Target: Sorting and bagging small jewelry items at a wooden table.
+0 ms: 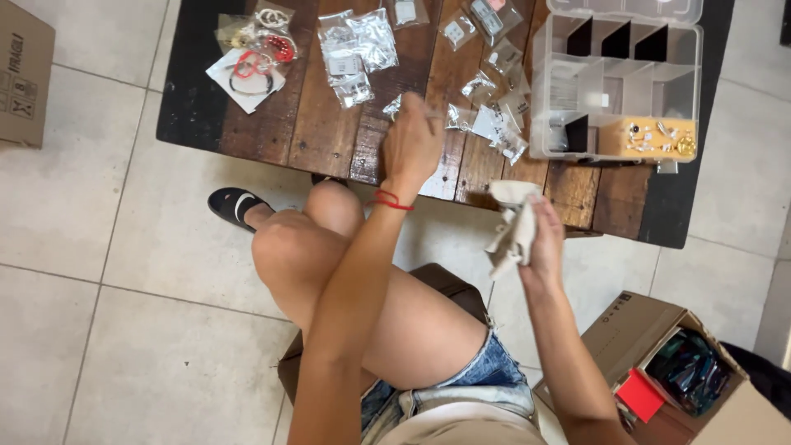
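Head view: left hand [412, 142] stretched out over the dark plank table [321, 132], fingers [428, 107] bunched together at a small clear plastic bag [394, 106] that pokes out just beside the fingertips; whether pinched or only touched, cannot tell. Red string bracelet [389, 200] around that wrist. Likely almost weightless, slick and crinkly, with something small and hard inside; best taken by a corner or the sealed edge, pinched lightly so it does not slide away. More such bags [486, 115] scattered just beyond and to the right of the fingertips, glinting, contents too small to tell. Right hand [545, 239] nearer the body, fingers closed on a pale cloth [512, 227], soft and limp, folds hanging below the grip. Well past the right fingers, a clear compartment box [614, 78], lid open, one cell with small gold pieces on a tan pad. Far to the left of the left fingers, red and black bracelets [251, 70] on white card.
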